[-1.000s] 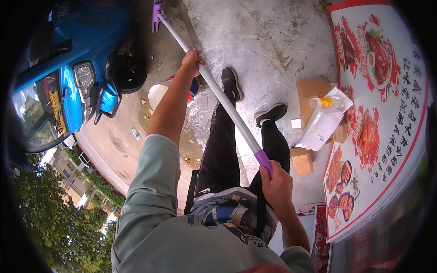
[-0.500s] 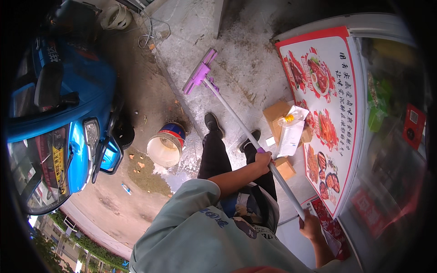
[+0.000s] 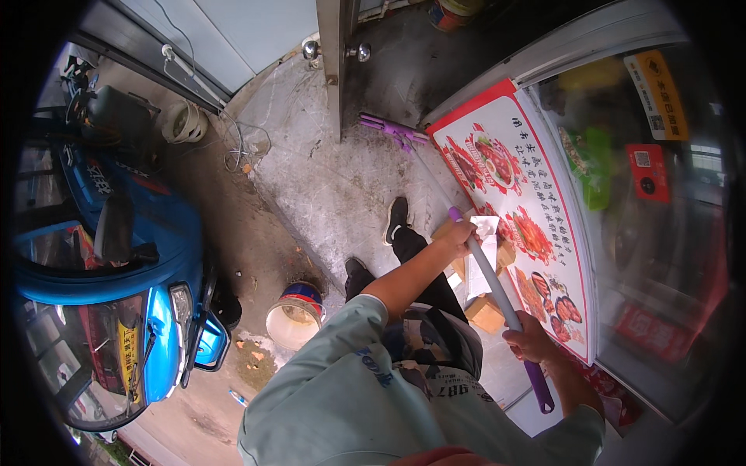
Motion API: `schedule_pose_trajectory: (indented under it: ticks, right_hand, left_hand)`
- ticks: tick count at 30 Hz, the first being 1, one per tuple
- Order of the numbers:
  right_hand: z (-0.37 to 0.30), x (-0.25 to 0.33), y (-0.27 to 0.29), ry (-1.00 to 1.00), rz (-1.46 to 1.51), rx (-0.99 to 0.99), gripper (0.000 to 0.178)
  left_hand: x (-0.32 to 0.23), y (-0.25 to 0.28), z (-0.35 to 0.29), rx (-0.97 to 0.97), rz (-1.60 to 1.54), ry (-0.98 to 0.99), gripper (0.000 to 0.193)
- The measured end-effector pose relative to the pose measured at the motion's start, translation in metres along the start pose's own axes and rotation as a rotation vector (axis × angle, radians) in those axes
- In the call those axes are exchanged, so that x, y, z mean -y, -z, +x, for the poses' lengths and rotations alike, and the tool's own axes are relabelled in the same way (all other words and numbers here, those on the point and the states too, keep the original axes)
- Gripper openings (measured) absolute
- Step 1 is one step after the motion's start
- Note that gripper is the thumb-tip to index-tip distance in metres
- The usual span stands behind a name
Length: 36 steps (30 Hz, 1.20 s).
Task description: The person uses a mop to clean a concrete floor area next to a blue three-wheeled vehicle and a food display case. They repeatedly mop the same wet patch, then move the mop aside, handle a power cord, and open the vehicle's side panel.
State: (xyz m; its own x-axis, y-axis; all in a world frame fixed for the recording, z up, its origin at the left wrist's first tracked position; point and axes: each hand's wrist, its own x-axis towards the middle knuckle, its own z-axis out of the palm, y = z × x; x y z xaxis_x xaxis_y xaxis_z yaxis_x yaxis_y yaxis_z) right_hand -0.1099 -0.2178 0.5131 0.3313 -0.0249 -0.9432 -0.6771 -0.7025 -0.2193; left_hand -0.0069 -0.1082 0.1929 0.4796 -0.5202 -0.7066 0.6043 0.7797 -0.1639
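A long-handled squeegee [image 3: 495, 284] with a grey pole and purple fittings slants across in front of me. Its purple head [image 3: 395, 129] is out ahead, beside the far corner of a red-bordered food sign [image 3: 536, 225]. My left hand [image 3: 458, 239] is wrapped round the pole just behind a purple collar. Farther back, my right hand [image 3: 531, 339] grips it above the purple end grip. Whether the head touches the floor or the panel's edge I cannot tell.
Cardboard boxes [image 3: 483, 314] with a white paper lie by my right foot. A white bucket [image 3: 294, 325] stands left of my feet. Farther left is a blue vehicle [image 3: 159, 342]. An upright door edge [image 3: 330, 78] with round knobs stands ahead; glass panes rise on the right.
The squeegee head has swung right and away, from the open floor to beside the sign. Both hands have shifted with the pole, my feet have stepped, and the view has turned.
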Motion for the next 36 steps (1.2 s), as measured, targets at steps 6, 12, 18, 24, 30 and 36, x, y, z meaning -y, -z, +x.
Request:
schedule_pose_trajectory:
  ticks: [6,12,18,24,30,36]
  right_hand:
    - [0.054,0.111,0.039,0.275,0.351,0.197,0.023]
    - [0.147,0.251,0.099,0.484,0.473,0.17,0.024]
    - [0.344,0.392,0.126,0.605,0.382,-0.038,0.017]
    - [0.536,0.482,0.097,0.414,0.21,-0.355,0.044]
    - [0.555,0.5,0.066,0.376,-0.081,-0.352,0.065]
    - [0.54,0.501,0.058,0.222,-0.155,-0.167,0.086]
  left_hand:
    - [-0.161,-0.068,0.011,0.172,0.003,-0.049,0.019]
    - [-0.333,-0.182,0.049,0.18,0.069,-0.165,0.026]
    - [-0.382,-0.218,0.042,0.132,0.484,-0.214,0.057]
    - [-0.386,-0.155,-0.015,-0.085,0.336,-0.177,0.055]
    - [-0.407,-0.14,0.01,-0.191,0.62,-0.301,0.021]
    - [-0.377,-0.098,-0.011,-0.359,0.76,-0.259,0.022]
